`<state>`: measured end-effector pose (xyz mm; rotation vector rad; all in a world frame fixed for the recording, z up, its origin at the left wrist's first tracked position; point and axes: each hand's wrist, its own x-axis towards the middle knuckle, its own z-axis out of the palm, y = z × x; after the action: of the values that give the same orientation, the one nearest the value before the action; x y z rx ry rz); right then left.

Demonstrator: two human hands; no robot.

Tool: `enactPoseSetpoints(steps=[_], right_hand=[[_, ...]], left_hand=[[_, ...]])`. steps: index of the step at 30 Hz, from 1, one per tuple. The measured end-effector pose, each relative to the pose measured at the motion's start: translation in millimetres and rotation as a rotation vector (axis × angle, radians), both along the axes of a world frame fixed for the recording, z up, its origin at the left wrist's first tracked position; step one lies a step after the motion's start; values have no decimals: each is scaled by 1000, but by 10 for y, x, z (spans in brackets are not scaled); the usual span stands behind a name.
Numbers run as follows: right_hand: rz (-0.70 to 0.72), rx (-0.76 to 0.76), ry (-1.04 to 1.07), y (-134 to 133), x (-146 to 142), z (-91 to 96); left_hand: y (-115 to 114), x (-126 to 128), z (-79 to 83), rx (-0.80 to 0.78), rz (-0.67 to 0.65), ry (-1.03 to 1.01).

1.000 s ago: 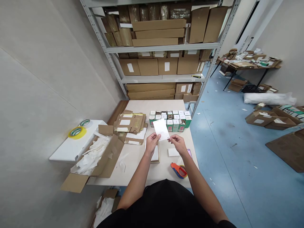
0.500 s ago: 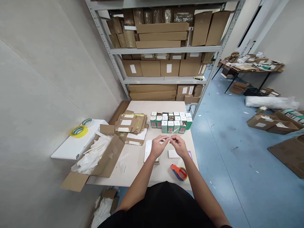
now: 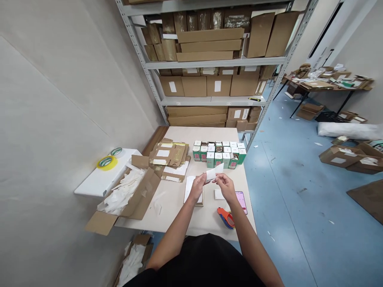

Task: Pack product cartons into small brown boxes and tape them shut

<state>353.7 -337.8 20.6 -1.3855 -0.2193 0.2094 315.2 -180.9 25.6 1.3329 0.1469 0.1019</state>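
A small white sheet (image 3: 213,173), now folded narrow, is pinched between my left hand (image 3: 198,186) and my right hand (image 3: 225,185) above the table (image 3: 176,203). Under my left hand lies a flat white stack on a brown base (image 3: 191,189). A small white card (image 3: 218,194) and a pink phone (image 3: 241,200) lie just right of my right hand. An orange tape dispenser (image 3: 226,217) rests near the table's front edge. Several green and white boxes (image 3: 218,153) stand in rows beyond my hands.
Flattened cardboard pieces (image 3: 170,155) lie at the table's left. An open carton of white paper scraps (image 3: 125,193) hangs off the left edge beside a white shelf with tape rolls (image 3: 107,162). Metal racks with cartons (image 3: 206,59) stand behind. Boxes (image 3: 344,155) litter the blue floor at right.
One second ago the white sheet was held up flat and wide. My hands came together and folded it, and now it shows as a narrow strip between them. The camera shifted slightly.
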Motion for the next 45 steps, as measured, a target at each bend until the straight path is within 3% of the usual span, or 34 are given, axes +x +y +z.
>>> enactPoseSetpoints(steps=[3,9,14,17,20,24,26,28,30,32,39,42,45], right_hand=[[19,8,-1,47,-49,-47],[-101,38,132,192,-102,-117],[112,-7,159,591,-144,-115],[160,-53,97,891,-218,-114],[144,-65,65,1125,-300,-138],[124,6,171,1351,-353,-214],[70,25,224,1482,-353,-255],[-3,27,234,1663,-361,-288],[-43,16,228,1914,-412,-311],[-15,-10,232,2241,-524,-333],[322,-101,278,3770,-1139,-491],[345,-153,254,4376,-1302,-573],[318,-255,191,4723,-1395,-614]], left_hand=[[63,-49,-36,110,105,-8],[282,-208,-49,183,352,62],[413,-434,15,217,412,34],[567,-567,32,281,438,-18],[861,-702,8,284,492,-18],[1473,-953,-69,236,597,14],[1833,-1139,-115,181,725,39],[2195,-1362,-153,112,944,54],[2532,-1602,-175,67,1169,42],[2825,-1833,-181,53,1289,16],[3514,-2441,-193,127,1282,-94],[3707,-2636,-216,189,1277,-79],[3843,-2760,-256,251,1254,-64]])
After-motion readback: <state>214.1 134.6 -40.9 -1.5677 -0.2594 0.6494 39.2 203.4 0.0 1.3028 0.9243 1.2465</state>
